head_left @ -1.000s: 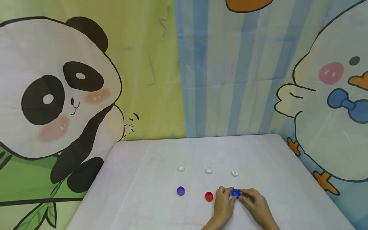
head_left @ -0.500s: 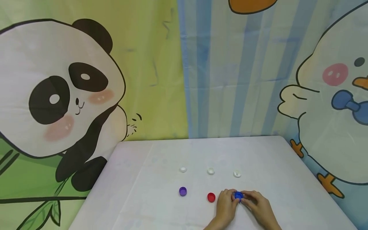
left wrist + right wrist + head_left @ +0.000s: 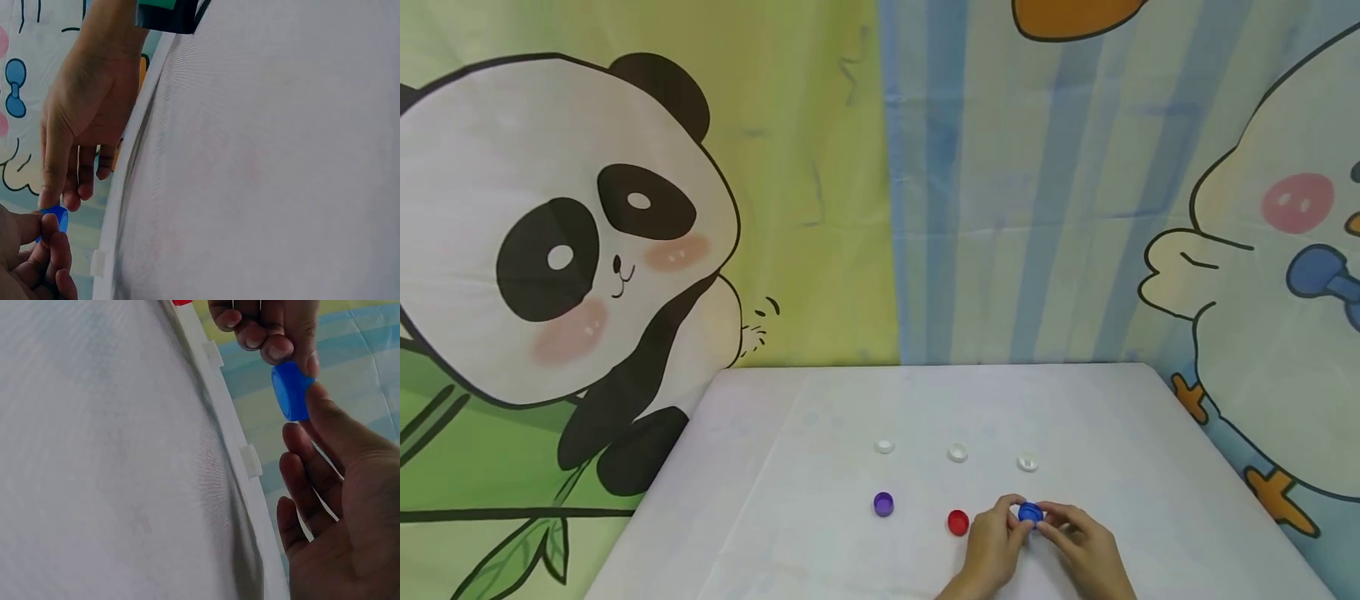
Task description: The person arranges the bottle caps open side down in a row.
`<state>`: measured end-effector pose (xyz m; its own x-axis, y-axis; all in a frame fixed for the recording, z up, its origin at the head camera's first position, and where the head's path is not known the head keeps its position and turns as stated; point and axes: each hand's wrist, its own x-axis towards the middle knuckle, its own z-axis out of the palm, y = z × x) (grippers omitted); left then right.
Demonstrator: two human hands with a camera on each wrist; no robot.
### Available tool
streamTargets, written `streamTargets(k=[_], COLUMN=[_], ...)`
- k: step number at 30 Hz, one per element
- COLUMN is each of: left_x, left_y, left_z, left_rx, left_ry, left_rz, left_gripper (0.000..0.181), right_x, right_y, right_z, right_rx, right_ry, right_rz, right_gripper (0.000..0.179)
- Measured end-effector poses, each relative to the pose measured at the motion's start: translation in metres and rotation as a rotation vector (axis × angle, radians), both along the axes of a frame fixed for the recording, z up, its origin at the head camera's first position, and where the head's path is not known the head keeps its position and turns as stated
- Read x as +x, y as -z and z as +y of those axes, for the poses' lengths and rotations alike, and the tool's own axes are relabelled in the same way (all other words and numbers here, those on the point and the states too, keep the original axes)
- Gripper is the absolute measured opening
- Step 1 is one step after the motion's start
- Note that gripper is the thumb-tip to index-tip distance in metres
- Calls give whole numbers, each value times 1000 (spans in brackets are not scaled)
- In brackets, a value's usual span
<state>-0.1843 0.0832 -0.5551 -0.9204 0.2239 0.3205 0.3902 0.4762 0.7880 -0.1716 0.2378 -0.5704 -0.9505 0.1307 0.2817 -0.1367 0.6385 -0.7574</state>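
A small blue cap [image 3: 1030,513], round with a raised rim, is held between both hands near the front of the white table. The left hand [image 3: 992,543] pinches its left side between thumb and fingers. From the other side the right hand [image 3: 1081,546] grips it with thumb and forefinger. In the right wrist view the blue cap [image 3: 291,391] shows its flat round end and smooth side, with the right hand [image 3: 350,487] below and the left hand [image 3: 275,328] above. Fingers cover much of the cap [image 3: 59,215] in the left wrist view.
A red cap [image 3: 958,522] lies just left of the left hand, and a purple cap [image 3: 883,504] farther left. Behind them stand three small white caps in a row: left [image 3: 884,447], middle [image 3: 957,453] and right [image 3: 1027,462]. The table [image 3: 805,550] meets a cartoon curtain [image 3: 820,208].
The head view has shifted, so everything sits lower and farther right in it. Both hands stay on the blue cap, whose tilt has changed slightly. The other caps keep their places on the table.
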Motion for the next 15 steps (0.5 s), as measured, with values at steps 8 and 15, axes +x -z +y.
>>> streamTargets(k=[8, 15], left_x=[2, -2], left_y=[-28, -65], left_z=[-13, -28], left_rx=[163, 202], left_ry=[99, 122], left_rz=[27, 205], left_gripper=[26, 25], right_x=[2, 2], right_y=[-30, -78], right_z=[-8, -24], right_rx=[-63, -94], right_ry=[-11, -89], right_rz=[-39, 198], right_gripper=[25, 25])
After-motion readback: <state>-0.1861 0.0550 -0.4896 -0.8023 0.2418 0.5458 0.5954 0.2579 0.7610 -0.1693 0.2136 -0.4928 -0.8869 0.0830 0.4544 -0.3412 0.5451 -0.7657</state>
